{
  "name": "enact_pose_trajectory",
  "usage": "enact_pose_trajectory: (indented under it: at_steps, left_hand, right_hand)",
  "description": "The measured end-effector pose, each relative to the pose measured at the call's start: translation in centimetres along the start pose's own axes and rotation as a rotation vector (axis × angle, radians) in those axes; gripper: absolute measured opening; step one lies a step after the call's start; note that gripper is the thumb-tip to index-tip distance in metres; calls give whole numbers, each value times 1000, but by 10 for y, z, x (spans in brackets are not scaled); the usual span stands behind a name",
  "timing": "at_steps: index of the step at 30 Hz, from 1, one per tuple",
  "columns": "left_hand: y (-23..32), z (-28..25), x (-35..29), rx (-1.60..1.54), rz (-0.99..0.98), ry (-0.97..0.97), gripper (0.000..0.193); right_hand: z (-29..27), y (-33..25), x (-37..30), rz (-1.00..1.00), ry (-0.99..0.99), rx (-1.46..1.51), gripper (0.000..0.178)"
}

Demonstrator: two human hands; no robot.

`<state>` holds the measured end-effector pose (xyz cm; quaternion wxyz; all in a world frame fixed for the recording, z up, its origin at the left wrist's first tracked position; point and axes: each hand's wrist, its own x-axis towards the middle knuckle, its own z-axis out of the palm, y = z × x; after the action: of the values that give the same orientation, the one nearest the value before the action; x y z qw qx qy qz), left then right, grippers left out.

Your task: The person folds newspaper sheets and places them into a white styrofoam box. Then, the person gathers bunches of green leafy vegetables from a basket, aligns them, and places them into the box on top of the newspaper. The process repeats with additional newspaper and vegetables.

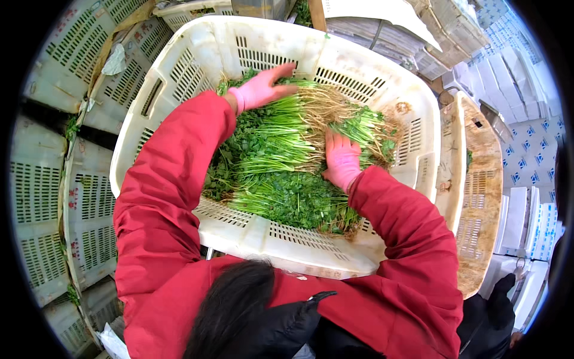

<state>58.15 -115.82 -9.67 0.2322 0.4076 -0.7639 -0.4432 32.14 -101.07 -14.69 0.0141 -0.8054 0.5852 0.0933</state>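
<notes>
A large white slatted plastic crate point(272, 36) stands in front of me, holding several bunches of leafy coriander-like greens point(275, 140) with thin green stems and pale brown roots. Inside its far left part, my left hand point(260, 90), in a pink glove, is over the far end of the greens with fingers spread and nothing gripped. My right hand point(342, 160), also pink-gloved, lies flat on the right side, fingers stretched out against the roots point(326, 113). Just beyond it sits a smaller bunch of greens point(362, 124). The fingertips partly sink among stems and roots.
Stacked slatted crates point(39, 203) line the left side. On the right stands another worn, brown-stained crate point(481, 197), with white foam boxes point(508, 78) behind it. A dark-clothed person point(493, 311) shows at the lower right edge.
</notes>
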Motion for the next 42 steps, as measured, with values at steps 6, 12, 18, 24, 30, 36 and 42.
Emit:
enact_pose_trajectory:
  at_steps: [6,12,18,24,30,36,42]
  left_hand:
    - [-6,58,-63,412,50,-90,141]
    - [40,69,-60,427,30,300,133]
    - [31,20,-40,391,-39,178,70]
    - [-11,-29,-64,-410,-97,160,56]
    - [-38,-62,-81,-482,-105,163,54]
    - [-32,-61,-82,-328,-44,249,57]
    - [-26,-42,-74,-401,-112,209,51]
  right_hand:
    - [-26,7,22,65,-42,492,55]
    - [-110,-5,66,-116,113,602,41]
    - [-108,3,90,-289,8,1249,62]
    - [-63,26,78,-159,-200,534,62]
    - [-22,81,97,80,-314,1056,56]
    - [-137,88,60,-123,573,583,58]
    - [-113,-43,94,-296,509,336,31]
